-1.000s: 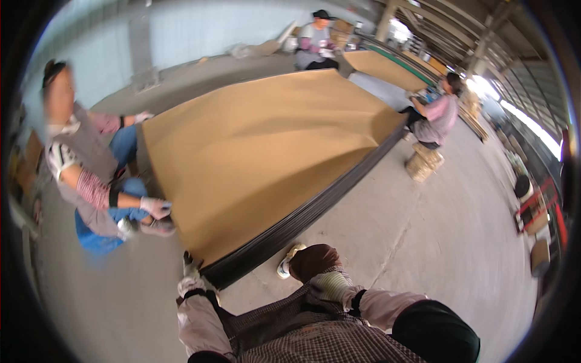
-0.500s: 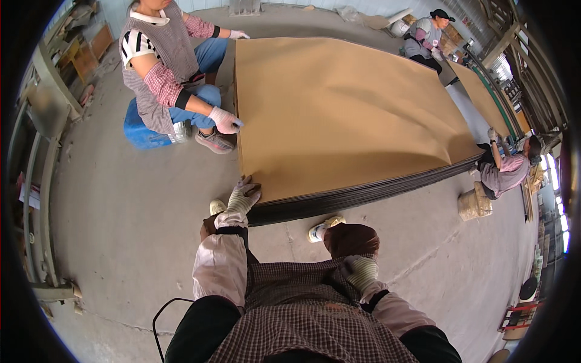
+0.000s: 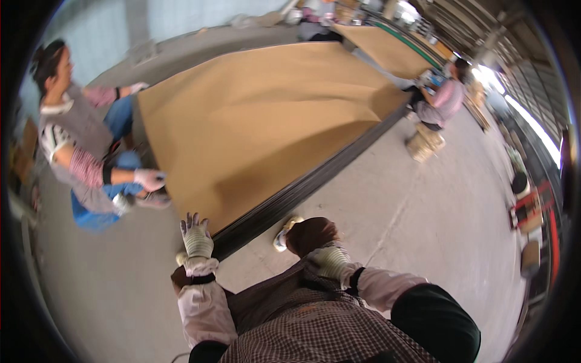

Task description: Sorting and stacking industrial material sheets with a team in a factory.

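Reaching forward, the gloved left hand [image 3: 196, 237] spreads its fingers just at the near corner of the brown paper sheet [image 3: 254, 127], which lies over a low dark stack [image 3: 302, 190] on the floor. The gloved right hand [image 3: 330, 260] rests curled on the knee.

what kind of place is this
Probably a factory or workshop floor. A big brown sheet lies over a low black stack on bare concrete floor, people crouch at its edges in work gloves, and a long roofed hall runs behind.
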Motion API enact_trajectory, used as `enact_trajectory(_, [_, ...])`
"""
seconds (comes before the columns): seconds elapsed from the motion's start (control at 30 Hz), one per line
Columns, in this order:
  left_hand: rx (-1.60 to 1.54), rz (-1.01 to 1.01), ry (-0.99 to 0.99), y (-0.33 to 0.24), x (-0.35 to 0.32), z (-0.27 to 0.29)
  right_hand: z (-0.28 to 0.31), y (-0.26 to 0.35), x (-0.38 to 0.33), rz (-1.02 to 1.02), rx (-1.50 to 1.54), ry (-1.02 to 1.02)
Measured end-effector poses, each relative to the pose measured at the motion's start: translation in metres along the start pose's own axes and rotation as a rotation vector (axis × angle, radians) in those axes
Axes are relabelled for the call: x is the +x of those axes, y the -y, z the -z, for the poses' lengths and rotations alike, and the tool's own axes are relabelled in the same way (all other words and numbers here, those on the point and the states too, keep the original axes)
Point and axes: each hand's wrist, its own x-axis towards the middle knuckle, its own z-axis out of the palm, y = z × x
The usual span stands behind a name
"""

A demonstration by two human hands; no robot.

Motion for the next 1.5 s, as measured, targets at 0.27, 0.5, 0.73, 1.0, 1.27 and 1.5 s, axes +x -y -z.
enact_trajectory(0.27, [-0.077,-0.156,0.315,-0.088,0.022,-0.004,-0.011,-0.011,-0.01,0.042,0.057,-0.039])
enact_trajectory(0.5, [0.078,-0.148,0.113,-0.098,-0.012,-0.038,-0.023,-0.016,-0.011,0.039,0.08,-0.081])
enact_trajectory(0.73, [0.129,-0.14,0.115,-0.099,-0.015,-0.056,-0.023,-0.016,-0.012,0.07,0.046,-0.108])
enact_trajectory(1.0, [-0.696,-0.072,-0.062,-0.028,0.011,-0.094,-0.02,-0.008,-0.01,0.087,0.069,-0.117])
enact_trajectory(1.27, [-0.049,0.001,-0.117,-0.049,-0.014,-0.051,-0.029,-0.019,-0.02,0.104,0.076,-0.195])
enact_trajectory(1.5, [-0.426,0.468,-0.185,-0.056,-0.018,-0.022,-0.049,-0.033,-0.02,0.127,0.144,-0.254])
